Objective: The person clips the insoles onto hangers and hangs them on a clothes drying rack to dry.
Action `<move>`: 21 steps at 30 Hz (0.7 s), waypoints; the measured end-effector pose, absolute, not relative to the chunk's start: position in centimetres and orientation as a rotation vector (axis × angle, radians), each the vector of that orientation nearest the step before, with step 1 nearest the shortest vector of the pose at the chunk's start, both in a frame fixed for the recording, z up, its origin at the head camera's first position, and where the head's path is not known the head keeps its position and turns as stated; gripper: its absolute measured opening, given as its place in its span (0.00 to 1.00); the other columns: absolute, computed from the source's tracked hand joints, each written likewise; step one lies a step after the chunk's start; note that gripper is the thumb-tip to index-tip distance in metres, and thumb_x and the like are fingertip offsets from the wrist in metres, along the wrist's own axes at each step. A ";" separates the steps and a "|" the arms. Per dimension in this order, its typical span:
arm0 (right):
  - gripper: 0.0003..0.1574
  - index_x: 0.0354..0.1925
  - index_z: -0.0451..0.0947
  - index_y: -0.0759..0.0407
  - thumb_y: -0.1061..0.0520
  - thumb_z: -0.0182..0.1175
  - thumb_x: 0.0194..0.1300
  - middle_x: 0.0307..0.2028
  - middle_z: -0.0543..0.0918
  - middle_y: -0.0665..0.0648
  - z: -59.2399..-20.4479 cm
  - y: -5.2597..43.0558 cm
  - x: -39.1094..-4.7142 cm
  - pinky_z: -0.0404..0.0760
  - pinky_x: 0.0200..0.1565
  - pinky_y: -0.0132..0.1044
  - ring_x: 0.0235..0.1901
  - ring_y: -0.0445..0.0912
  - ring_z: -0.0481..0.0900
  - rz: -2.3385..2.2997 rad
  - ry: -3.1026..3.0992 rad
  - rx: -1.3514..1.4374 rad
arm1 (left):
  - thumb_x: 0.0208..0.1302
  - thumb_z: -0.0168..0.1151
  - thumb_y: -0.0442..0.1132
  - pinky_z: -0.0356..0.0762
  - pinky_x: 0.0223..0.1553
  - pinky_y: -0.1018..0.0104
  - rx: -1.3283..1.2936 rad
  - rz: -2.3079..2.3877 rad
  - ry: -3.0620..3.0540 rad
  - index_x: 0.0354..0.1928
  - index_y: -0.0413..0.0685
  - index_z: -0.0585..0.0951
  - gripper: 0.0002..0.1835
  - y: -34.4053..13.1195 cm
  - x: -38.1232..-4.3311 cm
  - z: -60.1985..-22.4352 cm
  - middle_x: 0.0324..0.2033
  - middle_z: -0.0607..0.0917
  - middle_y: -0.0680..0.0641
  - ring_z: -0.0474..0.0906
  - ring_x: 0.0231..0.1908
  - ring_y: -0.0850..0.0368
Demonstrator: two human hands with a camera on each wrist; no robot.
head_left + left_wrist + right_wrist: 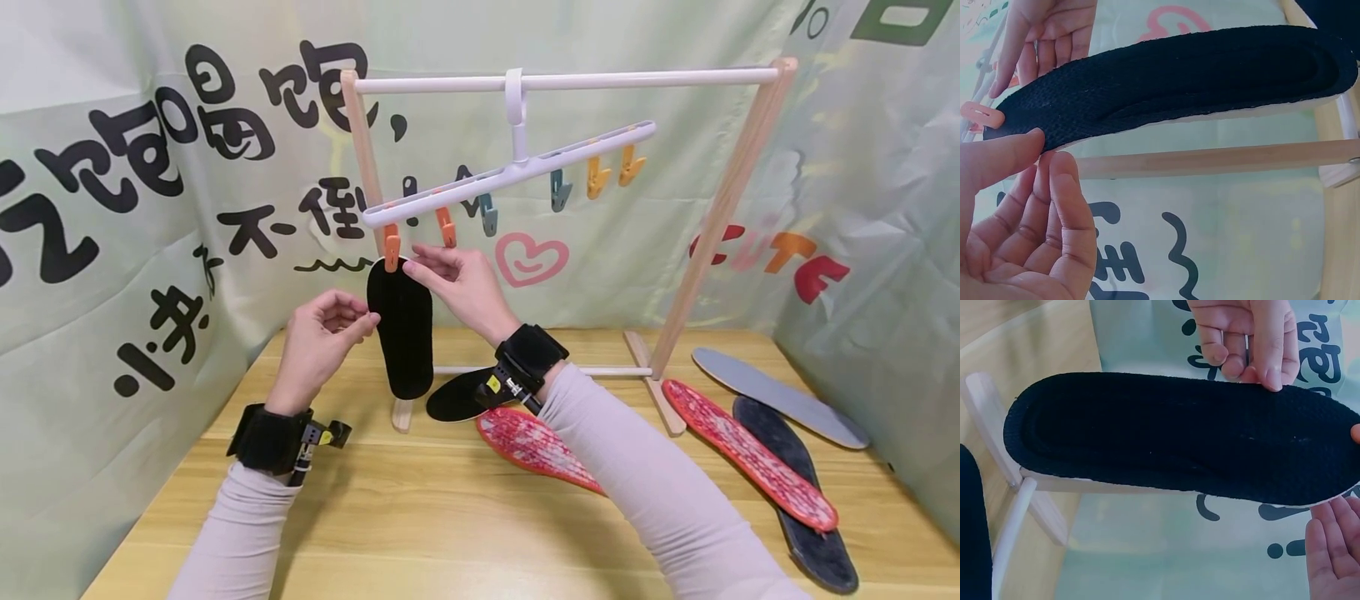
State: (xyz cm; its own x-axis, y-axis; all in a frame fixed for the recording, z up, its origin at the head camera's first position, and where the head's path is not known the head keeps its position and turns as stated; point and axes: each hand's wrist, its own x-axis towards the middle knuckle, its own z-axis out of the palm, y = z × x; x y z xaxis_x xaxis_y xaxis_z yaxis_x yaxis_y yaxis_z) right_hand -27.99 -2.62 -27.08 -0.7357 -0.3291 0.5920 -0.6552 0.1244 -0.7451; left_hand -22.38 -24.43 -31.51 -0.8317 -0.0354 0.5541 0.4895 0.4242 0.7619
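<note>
A black insole (402, 333) hangs upright, toe end up, from the leftmost orange clip (392, 248) of a white clip hanger (450, 189). My left hand (315, 346) pinches the insole's left edge between thumb and fingers, a little below the clip; the left wrist view shows the thumb (1013, 156) over that edge. On the other side, my right hand (468, 292) is at the insole's upper right edge, with thumb and fingers extended. Its fingers (1332, 540) are close to the edge in the right wrist view; whether they touch is unclear.
The hanger hooks over the white bar (600, 81) of a wooden stand and tilts down to the left. More clips hang along it, including a yellow one (597, 178). Another black insole (457, 396), a red patterned insole (532, 446) and a grey insole (780, 396) lie on the table.
</note>
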 end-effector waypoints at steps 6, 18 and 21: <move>0.24 0.56 0.79 0.62 0.52 0.63 0.65 0.45 0.85 0.56 -27.2 -2.1 -27.7 0.79 0.45 0.30 0.42 0.42 0.83 1.619 -2.143 0.963 | 0.57 0.71 0.42 0.78 0.28 0.70 -0.396 -1.413 -2.171 0.35 0.42 0.79 0.12 -23.8 -21.4 -30.7 0.28 0.84 0.43 0.81 0.27 0.53; 0.27 0.55 0.81 0.57 0.44 0.64 0.63 0.44 0.85 0.48 -28.6 -0.7 -28.6 0.79 0.44 0.30 0.40 0.34 0.82 1.588 -2.169 0.950 | 0.59 0.69 0.36 0.79 0.28 0.71 -0.408 -1.399 -2.182 0.35 0.36 0.80 0.10 -22.4 -19.4 -28.9 0.28 0.83 0.40 0.80 0.26 0.51; 0.25 0.55 0.80 0.59 0.48 0.63 0.64 0.45 0.85 0.51 -28.2 -0.3 -27.9 0.79 0.43 0.30 0.41 0.36 0.83 1.569 -2.191 0.944 | 0.59 0.68 0.36 0.79 0.28 0.70 -0.409 -1.407 -2.169 0.36 0.36 0.79 0.10 -22.3 -19.3 -28.8 0.28 0.83 0.39 0.80 0.26 0.50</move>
